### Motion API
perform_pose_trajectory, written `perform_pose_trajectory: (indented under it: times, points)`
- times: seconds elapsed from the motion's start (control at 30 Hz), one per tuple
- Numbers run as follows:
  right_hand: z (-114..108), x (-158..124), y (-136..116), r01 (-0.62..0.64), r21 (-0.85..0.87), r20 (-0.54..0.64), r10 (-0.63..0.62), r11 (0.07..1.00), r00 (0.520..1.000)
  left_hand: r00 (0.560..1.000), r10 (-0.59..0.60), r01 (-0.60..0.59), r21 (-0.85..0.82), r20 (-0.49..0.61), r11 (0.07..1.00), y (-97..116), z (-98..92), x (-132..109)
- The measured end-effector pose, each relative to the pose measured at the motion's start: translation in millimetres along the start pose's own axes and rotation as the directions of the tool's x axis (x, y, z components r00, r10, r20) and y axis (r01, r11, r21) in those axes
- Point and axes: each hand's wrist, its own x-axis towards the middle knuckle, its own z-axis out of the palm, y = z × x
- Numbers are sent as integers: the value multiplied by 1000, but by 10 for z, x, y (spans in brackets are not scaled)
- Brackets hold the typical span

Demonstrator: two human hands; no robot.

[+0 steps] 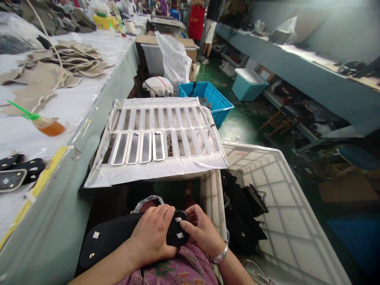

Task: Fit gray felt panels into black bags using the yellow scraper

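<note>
A black handbag (114, 233) lies across my lap, its long rounded base turned up. Small white paper pieces (95, 235) and a gold metal stud (92, 255) show on that base. My left hand (157, 229) is wrapped over the bag right of its middle, fingers on the far edge and thumb on the near side. At the bag's right end my right hand (200, 227) grips the edge, its thumb against a white piece; its other fingertips are partly hidden. A plastic-wrapped handle (148, 201) sticks out beyond the bag.
Ahead, a white slotted rack (154, 168) holds several white-rimmed grey oblong plates (145, 147). A white crate (279, 186) with black bags (242, 213) stands to my right. On the left table (86, 118) are a bottle of orange liquid (47, 124), beige pieces (68, 59) and black bases (32, 170).
</note>
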Motion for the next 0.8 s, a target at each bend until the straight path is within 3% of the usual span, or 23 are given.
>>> perform_pose_trajectory:
  times: [0.13, 0.23, 0.33, 0.4, 0.47, 0.5, 0.57, 0.6, 0.63, 0.67, 0.73, 0.8]
  points:
    - [111, -21, -31, 42, 96, -38, -39, 995, 999, 1000, 29, -29, -55, -1, 998, -79, -9, -13]
    - [154, -74, -64, 24, 105, 18, -26, 994, 999, 1000, -10, 10, -44, -12, 999, -53, -10, -25]
    - [120, -58, 10, 9, -42, 62, -6, 999, 998, 1000, -20, 19, -35, -18, 999, -40, -33, -43]
    - [87, 16, 75, 67, -239, 0, -69, 969, 998, 997, 37, -41, -59, -67, 997, -119, -98, -137]
    - [95, 85, 66, 224, -481, -112, -312, 848, 943, 981, 40, -55, -74, -190, 996, -268, -205, -368]
    - [130, 102, 21, 311, -589, -114, -457, 746, 882, 964, -8, -16, -88, -266, 996, -365, -261, -533]
    - [279, 101, -141, 470, -732, 18, -676, 493, 737, 882, -247, 181, -195, -401, 964, -599, -343, -907]
    - [391, 95, -241, 535, -762, 122, -729, 366, 673, 828, -380, 272, -297, -413, 915, -730, -360, -1085]
    - [520, 93, -342, 589, -768, 234, -746, 251, 623, 779, -497, 331, -422, -383, 844, -861, -359, -1239]
    - [656, 99, -434, 636, -756, 345, -733, 153, 586, 771, -558, 345, -537, -305, 770, -985, -343, -1360]
    - [906, 133, -571, 705, -709, 522, -662, 15, 538, 809, -569, 299, -729, -149, 616, -1181, -277, -1498]
    - [1086, 183, -638, 733, -679, 611, -593, -52, 524, 855, -512, 205, -853, -82, 479, -1293, -199, -1527]
